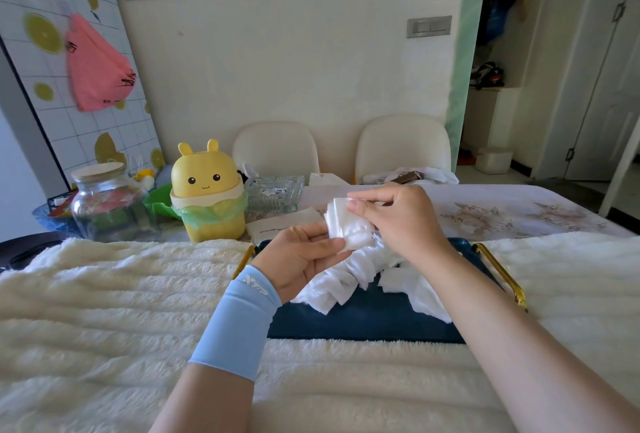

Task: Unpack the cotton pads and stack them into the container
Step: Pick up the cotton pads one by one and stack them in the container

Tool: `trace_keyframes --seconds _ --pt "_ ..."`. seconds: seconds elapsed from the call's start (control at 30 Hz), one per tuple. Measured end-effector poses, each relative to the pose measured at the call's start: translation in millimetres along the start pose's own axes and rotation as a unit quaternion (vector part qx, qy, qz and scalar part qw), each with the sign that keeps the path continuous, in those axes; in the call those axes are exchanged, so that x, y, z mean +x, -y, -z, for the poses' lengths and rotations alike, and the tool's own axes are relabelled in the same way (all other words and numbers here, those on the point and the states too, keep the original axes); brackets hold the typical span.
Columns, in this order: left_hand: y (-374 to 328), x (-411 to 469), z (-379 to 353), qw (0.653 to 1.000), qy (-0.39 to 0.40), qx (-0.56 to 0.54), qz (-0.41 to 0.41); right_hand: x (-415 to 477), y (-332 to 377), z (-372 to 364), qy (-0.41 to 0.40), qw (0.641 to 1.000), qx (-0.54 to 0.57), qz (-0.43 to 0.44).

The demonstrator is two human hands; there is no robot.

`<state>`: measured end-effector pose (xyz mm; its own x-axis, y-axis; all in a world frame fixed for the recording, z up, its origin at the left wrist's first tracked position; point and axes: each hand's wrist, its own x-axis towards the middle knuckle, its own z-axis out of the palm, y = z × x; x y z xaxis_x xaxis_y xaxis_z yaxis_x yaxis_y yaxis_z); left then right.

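Holding a stack [343, 224] of cotton pads above the tray [363, 325], the left hand [301, 259] grips its lower edge and the right hand [398, 218] pinches the top. Loose pads [337, 282] lie on the tray beneath. They look light, soft and apt to splay, so squeeze across the flat faces.

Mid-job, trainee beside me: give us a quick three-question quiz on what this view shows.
1. True or false: the left hand and the right hand both hold the stack of cotton pads.
2. The loose pads lie on a blue tray whose handles are: A gold; B silver; C black.
3. Fill in: the yellow bin stands to the tray's far ___.
Key: 1 true; 2 A; 3 left.
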<state>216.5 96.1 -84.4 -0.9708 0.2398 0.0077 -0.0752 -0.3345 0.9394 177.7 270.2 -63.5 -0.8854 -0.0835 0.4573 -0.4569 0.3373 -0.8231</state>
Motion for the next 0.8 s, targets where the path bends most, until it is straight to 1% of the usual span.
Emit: trace_keyframes --seconds 0.07,0.17,0.2,0.27,0.3,0.37,0.43,0.47,0.53,0.63,0.7,0.8 --pt "0.8 1.0 -0.1 1.000 -0.006 -0.013 0.003 0.6 0.7 1.7 -0.013 1.000 0.022 -0.001" --pt "2.1 3.0 2.2 0.999 -0.034 -0.012 0.008 4.8 3.3 9.0 -0.078 0.994 0.071 -0.006" --pt "2.9 4.0 3.2 0.999 -0.043 -0.002 0.010 6.0 6.3 11.9 -0.073 0.991 0.110 -0.019" --pt "4.2 5.3 3.8 0.999 -0.048 0.020 0.013 5.3 13.5 14.0 -0.005 0.982 0.181 -0.053" --pt "4.4 5.3 3.4 0.999 -0.045 0.027 0.013 4.0 15.8 13.1 0.032 0.982 0.179 -0.059" --pt "4.0 4.1 2.3 0.999 -0.023 0.034 0.010 2.1 14.6 10.1 0.071 0.992 0.096 -0.041" --pt "3.0 2.7 2.3 0.999 -0.002 0.040 0.006 2.2 11.1 7.7 0.069 0.998 0.004 -0.014" --pt "2.2 2.1 2.9 0.999 0.005 0.042 0.005 2.2 9.8 7.3 0.066 0.998 -0.018 -0.008" --pt "-0.1 1.3 3.5 0.999 0.017 0.031 0.008 2.1 6.7 7.1 0.059 0.997 -0.040 0.004" --pt "-3.0 1.6 1.7 0.999 0.016 -0.030 0.021 1.7 5.0 6.2 0.045 0.996 -0.075 0.021" --pt "-2.1 3.0 0.7 1.000 0.003 -0.005 0.019 2.1 5.5 6.8 0.075 0.993 -0.086 -0.008" --pt "3.9 5.5 0.2 0.996 -0.036 0.076 0.018 2.9 7.4 10.9 0.132 0.989 -0.025 -0.068"
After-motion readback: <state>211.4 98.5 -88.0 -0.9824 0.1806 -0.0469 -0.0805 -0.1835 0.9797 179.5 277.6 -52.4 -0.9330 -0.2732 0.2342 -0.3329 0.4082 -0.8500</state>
